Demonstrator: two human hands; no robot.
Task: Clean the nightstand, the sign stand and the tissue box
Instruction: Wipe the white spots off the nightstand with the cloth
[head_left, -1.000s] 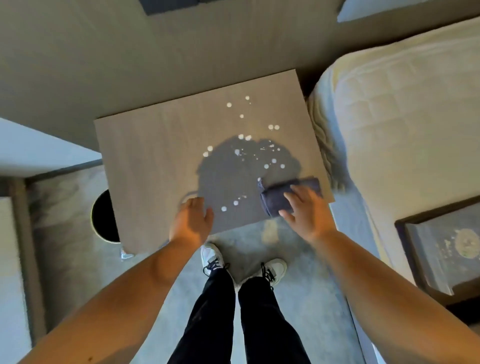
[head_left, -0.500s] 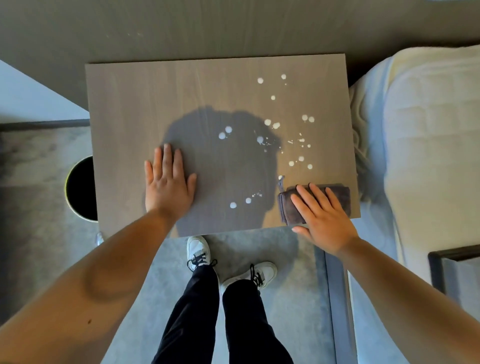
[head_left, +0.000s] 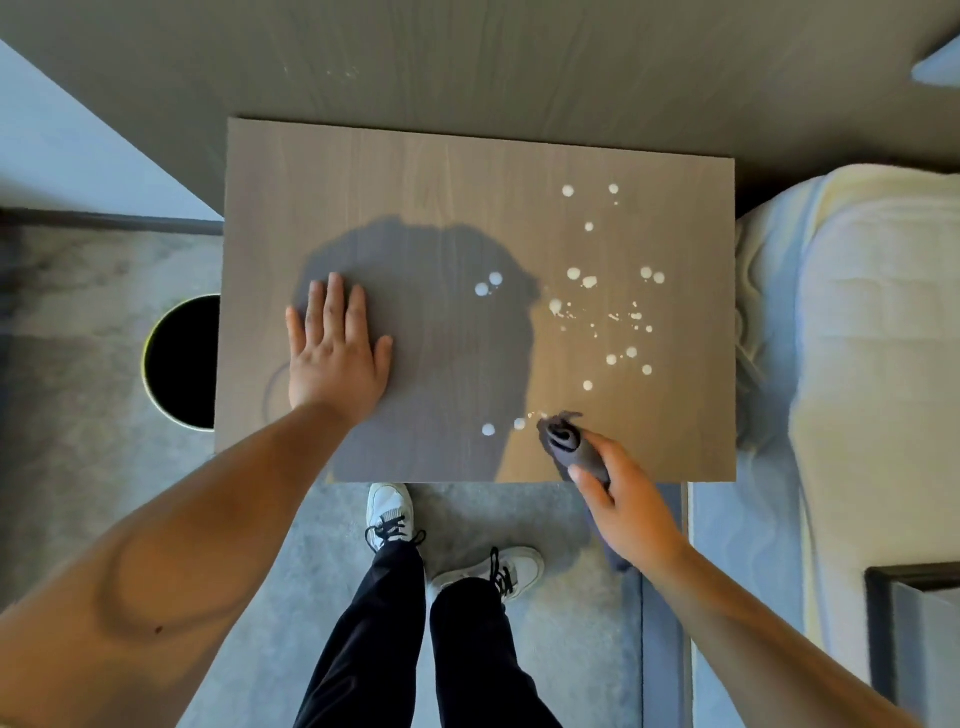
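Observation:
The nightstand (head_left: 415, 182) is a brown wooden top seen from straight above, with several white droplets (head_left: 597, 291) scattered over its right half. My left hand (head_left: 335, 348) rests flat on its left part, fingers straight. My right hand (head_left: 623, 504) grips a dark grey cloth (head_left: 569, 444) bunched up at the front right edge, the cloth's tip touching the wood beside the nearest drops. No sign stand or tissue box is in view.
A round black bin (head_left: 179, 364) with a pale rim stands on the carpet left of the nightstand. A bed with a white mattress (head_left: 857, 364) lies close on the right. A dark framed object (head_left: 914, 639) sits at lower right. My feet (head_left: 389, 512) stand just before the front edge.
My right hand went from lying flat on the folded cloth to gripping it bunched up and lifted at the front edge. My left hand stays flat on the top; the view moved closer.

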